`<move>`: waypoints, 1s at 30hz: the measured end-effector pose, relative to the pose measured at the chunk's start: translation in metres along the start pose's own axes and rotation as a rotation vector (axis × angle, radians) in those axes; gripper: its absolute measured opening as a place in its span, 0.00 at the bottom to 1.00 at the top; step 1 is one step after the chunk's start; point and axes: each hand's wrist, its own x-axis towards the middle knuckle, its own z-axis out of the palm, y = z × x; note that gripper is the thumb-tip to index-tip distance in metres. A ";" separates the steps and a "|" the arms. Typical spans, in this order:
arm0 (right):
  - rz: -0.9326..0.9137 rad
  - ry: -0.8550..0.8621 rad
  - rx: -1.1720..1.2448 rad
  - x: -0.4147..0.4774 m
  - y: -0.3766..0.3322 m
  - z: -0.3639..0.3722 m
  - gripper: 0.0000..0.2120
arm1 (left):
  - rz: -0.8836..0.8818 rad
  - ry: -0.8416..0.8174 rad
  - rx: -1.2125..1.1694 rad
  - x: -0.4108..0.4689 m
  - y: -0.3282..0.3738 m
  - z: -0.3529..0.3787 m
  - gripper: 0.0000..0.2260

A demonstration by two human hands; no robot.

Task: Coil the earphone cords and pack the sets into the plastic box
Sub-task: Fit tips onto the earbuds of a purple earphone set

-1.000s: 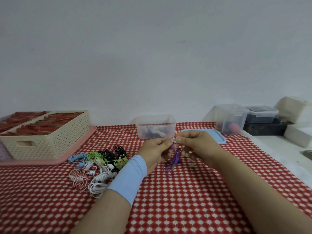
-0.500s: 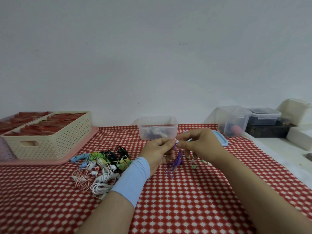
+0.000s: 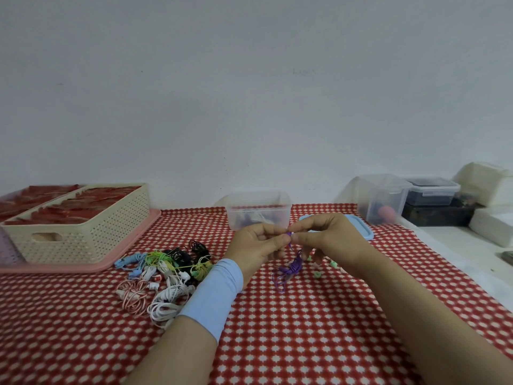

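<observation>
Purple earphone cord (image 3: 291,269): top end pinched between the fingers (image 3: 277,240) of my left hand (image 3: 258,245) and right hand (image 3: 330,240), both curled on it. The rest hangs down, long axis near vertical, with its tangled bundle resting on the red-checked worktop (image 3: 305,329) just below. Clear plastic box (image 3: 258,215) sits directly beyond my left hand, open-topped. Coil not yet formed, I judge. No readable labels anywhere.

Head camera looks forward, slightly down, across table (image 3: 305,343) toward wall (image 3: 249,93).
</observation>
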 end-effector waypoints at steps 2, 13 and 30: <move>0.018 -0.003 0.033 0.000 0.000 0.000 0.04 | 0.015 0.007 0.041 0.000 0.000 0.000 0.05; 0.084 0.024 0.148 0.002 0.002 0.003 0.10 | 0.079 0.063 0.098 0.001 0.000 -0.002 0.05; 0.235 -0.152 0.190 -0.001 -0.002 -0.003 0.11 | -0.075 -0.072 -0.020 0.001 -0.001 0.000 0.09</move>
